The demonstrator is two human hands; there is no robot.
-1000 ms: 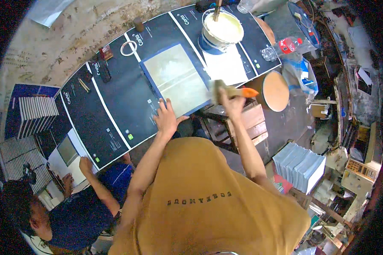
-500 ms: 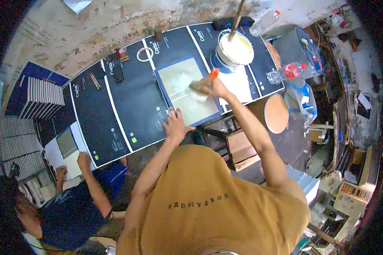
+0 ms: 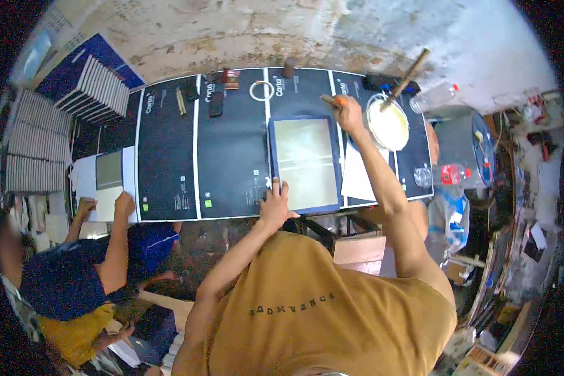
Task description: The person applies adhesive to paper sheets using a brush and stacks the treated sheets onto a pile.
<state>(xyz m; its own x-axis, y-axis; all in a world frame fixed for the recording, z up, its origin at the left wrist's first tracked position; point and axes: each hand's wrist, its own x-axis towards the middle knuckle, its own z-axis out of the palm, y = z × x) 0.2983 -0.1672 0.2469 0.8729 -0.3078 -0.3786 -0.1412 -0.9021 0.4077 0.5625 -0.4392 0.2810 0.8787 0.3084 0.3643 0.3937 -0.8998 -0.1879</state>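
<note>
My right hand (image 3: 349,118) is closed around a brush (image 3: 339,100) with an orange handle, raised beside the paste tub. Under my left hand (image 3: 276,207), its fingers spread, is the near left corner of a dark blue cover sheet (image 3: 336,164). Two pale grey boards (image 3: 304,188) lie on that sheet, a narrow gap between them; their surface looks shiny and wet. The tub of cream paste (image 3: 388,128) stands right of the sheet with a wooden stick (image 3: 410,78) leaning in it. White paper (image 3: 359,178) lies partly under my right forearm.
A co-worker's hands (image 3: 124,203) rest by another board piece (image 3: 109,170) at the left. Stacked book blocks (image 3: 84,88) stand beyond. On the black table (image 3: 229,163) lie a white ring (image 3: 261,91) and small tools. Plastic bottles (image 3: 454,174) stand at the right.
My right hand has lifted the brush off the boards and moved it toward the paste tub. My left hand stays on the sheet's corner. The whole view has shifted and turned.
</note>
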